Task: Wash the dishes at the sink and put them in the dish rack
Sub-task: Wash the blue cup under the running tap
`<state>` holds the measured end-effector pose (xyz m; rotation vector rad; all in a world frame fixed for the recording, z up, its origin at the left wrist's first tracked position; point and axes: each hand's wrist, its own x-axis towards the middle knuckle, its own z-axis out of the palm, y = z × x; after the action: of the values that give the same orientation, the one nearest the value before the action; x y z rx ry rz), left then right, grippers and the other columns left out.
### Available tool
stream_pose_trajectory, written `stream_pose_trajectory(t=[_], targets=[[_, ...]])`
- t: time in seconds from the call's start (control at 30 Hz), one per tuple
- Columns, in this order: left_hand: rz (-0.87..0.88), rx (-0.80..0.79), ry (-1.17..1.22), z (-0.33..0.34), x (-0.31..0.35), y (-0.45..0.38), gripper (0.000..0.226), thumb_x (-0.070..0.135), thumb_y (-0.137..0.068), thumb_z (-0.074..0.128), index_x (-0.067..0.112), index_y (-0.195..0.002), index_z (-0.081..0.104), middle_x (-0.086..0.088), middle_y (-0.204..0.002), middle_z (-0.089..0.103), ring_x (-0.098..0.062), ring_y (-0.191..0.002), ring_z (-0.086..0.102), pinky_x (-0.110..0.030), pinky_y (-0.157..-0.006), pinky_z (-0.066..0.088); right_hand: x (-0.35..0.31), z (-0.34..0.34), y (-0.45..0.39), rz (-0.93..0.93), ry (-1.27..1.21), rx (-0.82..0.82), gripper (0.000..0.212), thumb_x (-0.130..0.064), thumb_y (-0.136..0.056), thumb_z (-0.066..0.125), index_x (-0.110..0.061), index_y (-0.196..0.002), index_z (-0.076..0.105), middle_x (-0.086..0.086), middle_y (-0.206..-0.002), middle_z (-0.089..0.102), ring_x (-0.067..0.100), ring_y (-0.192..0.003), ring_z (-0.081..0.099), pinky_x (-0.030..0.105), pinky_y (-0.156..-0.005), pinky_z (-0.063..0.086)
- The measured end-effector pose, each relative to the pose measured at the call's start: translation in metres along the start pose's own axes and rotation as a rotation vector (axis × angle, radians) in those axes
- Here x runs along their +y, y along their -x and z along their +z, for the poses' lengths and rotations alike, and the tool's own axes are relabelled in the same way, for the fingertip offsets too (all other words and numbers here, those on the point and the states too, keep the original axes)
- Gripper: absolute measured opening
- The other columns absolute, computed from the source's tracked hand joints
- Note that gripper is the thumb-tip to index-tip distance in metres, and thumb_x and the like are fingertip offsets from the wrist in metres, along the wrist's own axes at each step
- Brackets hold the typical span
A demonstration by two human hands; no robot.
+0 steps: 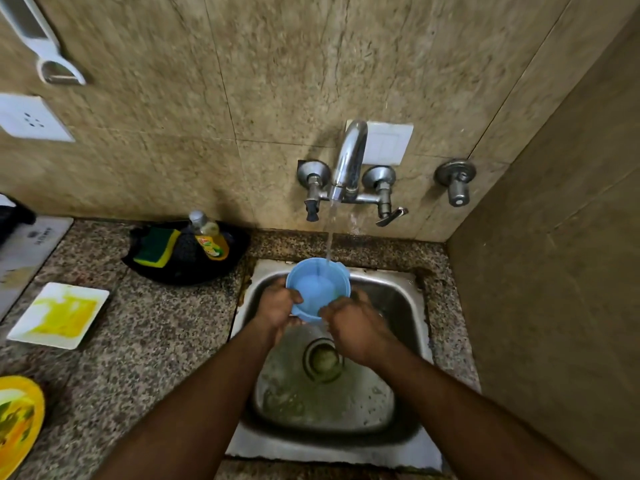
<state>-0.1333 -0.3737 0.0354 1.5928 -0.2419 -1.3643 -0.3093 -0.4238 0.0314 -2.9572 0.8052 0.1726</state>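
Note:
A light blue plastic bowl (pixel 317 285) is held over the steel sink (pixel 408 299), tilted toward me, under the water running from the chrome tap (pixel 348 164). My left hand (pixel 277 304) grips its left rim with the thumb inside the bowl. My right hand (pixel 356 323) holds the bowl's lower right edge, fingers curled round it. A white square plate (pixel 59 315) smeared with yellow lies on the counter to the left. A yellow plate (pixel 17 420) with food traces sits at the lower left edge.
A black tray (pixel 180 268) on the granite counter holds a green and yellow sponge (pixel 157 245) and a dish soap bottle (pixel 207 237). The sink drain (pixel 322 358) lies below my hands. A side wall (pixel 554 306) stands close on the right.

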Motion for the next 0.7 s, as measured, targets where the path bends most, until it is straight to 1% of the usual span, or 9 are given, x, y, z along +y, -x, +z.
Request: stream_pose_trajectory(t=[0.1, 0.17, 0.23, 0.3, 0.4, 0.5, 0.57, 0.63, 0.7], targets=[[0.152, -0.017, -0.051, 0.001, 0.002, -0.003, 0.06, 0.0, -0.045, 0.053, 0.016, -0.1, 0.072, -0.008, -0.087, 0.074, -0.032, -0.072, 0.066, -0.037, -0.061, 0.054, 0.015, -0.013, -0.004, -0.042, 0.247, -0.111, 0.039, -0.02, -0.091, 0.054, -0.019, -0.129, 0.065, 0.008, -0.129, 0.067, 0.027, -0.138, 0.047, 0.063, -0.123, 0.001], [0.267, 0.013, -0.112, 0.005, 0.006, -0.003, 0.063, 0.003, -0.048, 0.052, 0.016, -0.106, 0.072, 0.0, -0.087, 0.076, -0.028, -0.082, 0.068, -0.037, -0.068, 0.055, 0.019, -0.023, -0.014, -0.04, 0.392, -0.13, 0.046, -0.024, -0.099, 0.047, -0.01, -0.143, 0.056, 0.018, -0.149, 0.054, 0.03, -0.151, 0.032, 0.066, -0.122, -0.007], [0.396, 0.102, -0.161, 0.012, 0.012, -0.001, 0.06, 0.006, -0.056, 0.049, 0.014, -0.11, 0.073, 0.001, -0.092, 0.077, -0.02, -0.086, 0.071, -0.031, -0.07, 0.058, 0.007, -0.033, -0.022, 0.008, 0.449, -0.177, 0.051, -0.028, -0.104, 0.04, -0.006, -0.149, 0.048, 0.022, -0.156, 0.043, 0.034, -0.155, 0.023, 0.064, -0.122, -0.01], [0.492, 0.213, -0.159, 0.017, 0.016, 0.003, 0.06, 0.008, -0.062, 0.046, 0.014, -0.115, 0.075, -0.001, -0.101, 0.078, -0.018, -0.094, 0.072, -0.032, -0.079, 0.06, -0.018, -0.041, -0.028, 0.106, 0.348, -0.162, 0.046, -0.028, -0.105, 0.036, -0.007, -0.143, 0.054, 0.02, -0.147, 0.055, 0.034, -0.149, 0.035, 0.056, -0.126, -0.004], [0.598, 0.332, -0.167, 0.018, 0.016, 0.014, 0.063, 0.009, -0.068, 0.045, 0.017, -0.123, 0.073, -0.001, -0.115, 0.076, -0.015, -0.105, 0.071, -0.03, -0.09, 0.058, -0.047, -0.043, -0.027, 0.169, 0.105, -0.092, 0.032, -0.025, -0.102, 0.042, -0.017, -0.122, 0.066, 0.006, -0.117, 0.073, 0.026, -0.122, 0.061, 0.041, -0.126, 0.013], [0.627, 0.376, -0.243, 0.009, 0.016, 0.02, 0.061, 0.011, -0.068, 0.045, 0.016, -0.12, 0.075, 0.002, -0.108, 0.076, -0.013, -0.099, 0.07, -0.028, -0.086, 0.056, -0.037, -0.035, -0.019, 0.092, -0.043, -0.04, 0.033, -0.027, -0.088, 0.058, -0.023, -0.118, 0.071, -0.002, -0.111, 0.076, 0.02, -0.114, 0.066, 0.038, -0.124, 0.016], [0.602, 0.357, -0.293, 0.0, 0.018, 0.021, 0.055, 0.013, -0.065, 0.045, 0.018, -0.108, 0.079, 0.004, -0.094, 0.077, -0.014, -0.087, 0.071, -0.032, -0.079, 0.06, -0.021, -0.035, -0.019, -0.016, 0.113, -0.059, 0.034, -0.028, -0.087, 0.057, -0.024, -0.118, 0.072, -0.004, -0.111, 0.076, 0.019, -0.117, 0.064, 0.044, -0.127, 0.004], [0.541, 0.305, -0.359, -0.007, 0.021, 0.015, 0.051, 0.014, -0.062, 0.047, 0.019, -0.101, 0.08, 0.003, -0.086, 0.078, -0.019, -0.081, 0.074, -0.043, -0.074, 0.063, -0.006, -0.045, -0.025, -0.074, 0.31, -0.122, 0.031, -0.027, -0.093, 0.052, -0.022, -0.116, 0.073, 0.0, -0.108, 0.076, 0.022, -0.126, 0.058, 0.052, -0.123, -0.016], [0.492, 0.24, -0.386, -0.01, 0.025, 0.005, 0.051, 0.014, -0.06, 0.048, 0.018, -0.099, 0.08, -0.002, -0.084, 0.079, -0.025, -0.08, 0.076, -0.052, -0.072, 0.063, 0.004, -0.06, -0.031, -0.107, 0.51, -0.161, 0.039, -0.029, -0.1, 0.048, -0.017, -0.13, 0.069, 0.012, -0.13, 0.069, 0.029, -0.146, 0.039, 0.058, -0.117, -0.024]])
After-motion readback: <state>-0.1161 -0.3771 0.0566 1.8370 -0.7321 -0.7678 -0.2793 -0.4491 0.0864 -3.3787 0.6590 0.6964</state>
